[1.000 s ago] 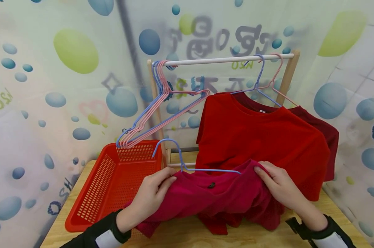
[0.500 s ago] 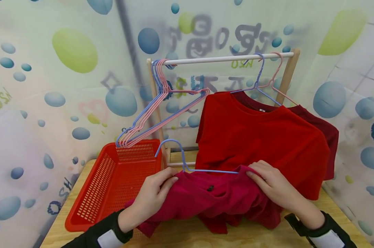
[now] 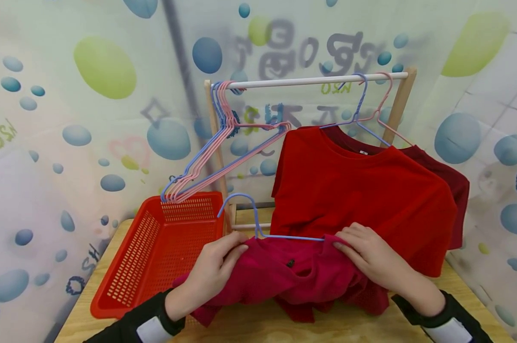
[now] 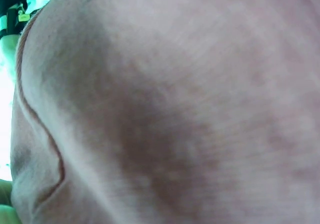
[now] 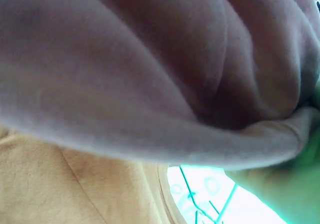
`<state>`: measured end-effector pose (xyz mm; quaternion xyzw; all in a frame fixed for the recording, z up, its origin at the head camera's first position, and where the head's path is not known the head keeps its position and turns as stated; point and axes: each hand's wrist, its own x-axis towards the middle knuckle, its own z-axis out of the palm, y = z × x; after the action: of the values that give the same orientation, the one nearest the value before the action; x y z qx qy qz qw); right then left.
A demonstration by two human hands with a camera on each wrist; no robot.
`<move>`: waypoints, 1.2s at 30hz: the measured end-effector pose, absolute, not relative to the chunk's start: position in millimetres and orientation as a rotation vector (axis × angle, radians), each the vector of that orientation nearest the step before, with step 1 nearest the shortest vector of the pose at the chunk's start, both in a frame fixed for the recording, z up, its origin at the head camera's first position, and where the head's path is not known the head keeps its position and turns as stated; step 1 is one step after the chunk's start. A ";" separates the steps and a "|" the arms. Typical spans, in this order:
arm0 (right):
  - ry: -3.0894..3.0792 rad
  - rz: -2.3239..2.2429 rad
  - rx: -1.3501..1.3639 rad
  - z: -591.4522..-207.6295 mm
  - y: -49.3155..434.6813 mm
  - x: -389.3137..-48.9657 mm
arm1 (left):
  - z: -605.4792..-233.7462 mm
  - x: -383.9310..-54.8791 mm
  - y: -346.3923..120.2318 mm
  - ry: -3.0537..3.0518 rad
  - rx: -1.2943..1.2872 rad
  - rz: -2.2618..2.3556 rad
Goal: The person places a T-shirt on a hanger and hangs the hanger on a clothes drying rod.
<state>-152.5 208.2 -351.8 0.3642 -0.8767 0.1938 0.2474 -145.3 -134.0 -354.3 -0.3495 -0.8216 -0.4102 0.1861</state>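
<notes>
A crumpled magenta shirt (image 3: 279, 281) is held over the table's front. Its neckline, with a small dark tag, lies along a blue clothes hanger (image 3: 291, 237); the hook and part of the top bar show, while the hanger's ends are hidden in cloth. At the left shoulder, my left hand (image 3: 213, 269) pinches shirt and hanger between thumb and fingers. My right hand (image 3: 371, 255) pinches bunched cloth near the hanger's right part. Close-up shirt fabric (image 4: 175, 108) fills the left wrist view. In the right wrist view, shirt folds (image 5: 150, 58) hang above a lighter cloth.
Behind stands a rack with a white rail (image 3: 301, 82). A red shirt (image 3: 352, 195) and a dark red shirt (image 3: 457, 190) hang at its right, several blue and pink hangers (image 3: 211, 157) at its left. A red plastic basket (image 3: 155, 252) sits left on the wooden table (image 3: 249, 328).
My right hand has moved left, drawing the shirt's right shoulder inward along the hanger. The hanger's hook has shifted slightly right. My left hand has barely moved.
</notes>
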 end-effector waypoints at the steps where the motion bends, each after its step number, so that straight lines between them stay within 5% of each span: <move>1: -2.395 0.516 0.992 -351.9 207.9 -152.4 | -354.4 -145.6 -133.8 -2.308 -0.993 -1.156; 36: -2.459 0.541 0.972 -353.7 179.7 -154.0 | -356.1 -145.8 -122.4 -2.333 -1.016 -1.148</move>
<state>-154.0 179.7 -353.7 0.3514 -0.8888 0.1954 0.2198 -145.8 -122.4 -356.1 -0.3584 -0.8229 -0.4049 0.1744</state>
